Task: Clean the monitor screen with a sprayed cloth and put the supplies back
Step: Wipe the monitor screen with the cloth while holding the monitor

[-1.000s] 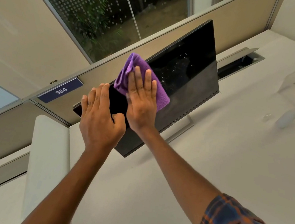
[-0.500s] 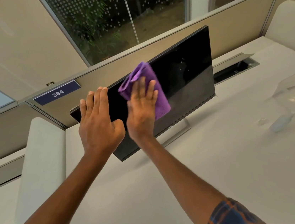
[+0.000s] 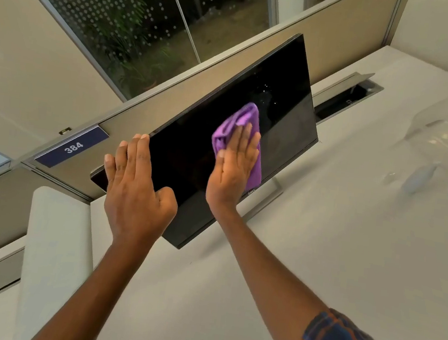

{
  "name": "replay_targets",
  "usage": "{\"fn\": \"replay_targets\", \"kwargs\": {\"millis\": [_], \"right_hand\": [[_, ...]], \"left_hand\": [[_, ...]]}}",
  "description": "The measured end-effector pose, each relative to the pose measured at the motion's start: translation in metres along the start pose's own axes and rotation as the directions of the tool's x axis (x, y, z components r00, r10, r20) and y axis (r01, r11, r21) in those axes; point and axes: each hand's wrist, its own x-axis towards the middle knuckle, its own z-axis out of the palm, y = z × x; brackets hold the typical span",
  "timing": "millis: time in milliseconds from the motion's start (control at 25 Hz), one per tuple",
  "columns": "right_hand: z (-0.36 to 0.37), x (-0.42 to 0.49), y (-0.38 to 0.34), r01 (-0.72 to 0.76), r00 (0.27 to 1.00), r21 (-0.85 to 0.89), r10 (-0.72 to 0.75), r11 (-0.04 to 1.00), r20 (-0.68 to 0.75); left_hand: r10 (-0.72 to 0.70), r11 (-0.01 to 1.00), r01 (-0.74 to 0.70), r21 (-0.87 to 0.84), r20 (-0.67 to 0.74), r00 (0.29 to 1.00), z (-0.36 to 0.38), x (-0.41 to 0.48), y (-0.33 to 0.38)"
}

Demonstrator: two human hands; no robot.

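Right now the right hand (image 3: pixel 232 171) lies flat on the purple cloth (image 3: pixel 247 119), fingers straight and together, pressing it against the dark screen of the monitor (image 3: pixel 283 92). The folded cloth shows past the fingertips at twelve o'clock of the hand and runs down the hand's three o'clock side to the screen's lower edge; the palm covers the rest. No finger curls round it. The left hand (image 3: pixel 135 190), at nine o'clock of the right one, is flat too: its straight fingers reach the monitor's upper edge near the left end, and its thumb is spread on the glass. Fine droplets speckle the screen at twelve o'clock of the cloth. The monitor stands on a pale desk (image 3: pixel 349 241). At three o'clock of it, well apart, a blurred spray bottle (image 3: pixel 416 179) sits just beside a clear plastic tub (image 3: pixel 445 149).
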Motion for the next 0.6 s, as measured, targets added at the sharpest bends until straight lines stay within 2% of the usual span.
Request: {"fn": "replay_targets", "kwargs": {"millis": [120,200,320,400,480,520,600], "right_hand": [[-0.008,-0.050,0.010,-0.354,0.935,0.001,0.354,0.935,-0.009],[-0.008,-0.086,-0.001,-0.445,0.895,0.075,0.442,0.892,0.059],[-0.005,-0.133,-0.031,-0.346,0.917,0.094,0.315,0.934,0.247],[0.000,-0.141,-0.047,-0.117,0.944,0.012,0.108,0.993,0.312],[0.005,-0.113,-0.052,0.127,0.934,-0.054,-0.101,0.990,0.342],[0.005,-0.093,-0.054,0.163,0.934,-0.040,-0.141,0.986,0.327],[0.004,-0.057,-0.047,0.067,0.968,0.012,-0.068,0.998,0.242]], "left_hand": [[0.005,1.000,-0.005,0.012,-0.012,1.000,0.000,-0.002,0.001],[0.018,0.999,-0.018,0.032,-0.019,1.000,-0.001,-0.003,0.001],[0.035,0.999,-0.035,0.035,-0.001,0.999,-0.004,-0.005,0.001],[0.040,0.999,-0.041,0.027,0.016,0.999,-0.005,-0.005,-0.001],[0.048,0.998,-0.048,0.029,0.020,0.999,-0.006,-0.005,-0.001],[0.047,0.999,-0.047,0.027,0.016,0.999,-0.007,-0.005,0.000],[0.034,0.999,-0.034,0.026,0.015,0.999,-0.008,-0.004,0.001]]}}
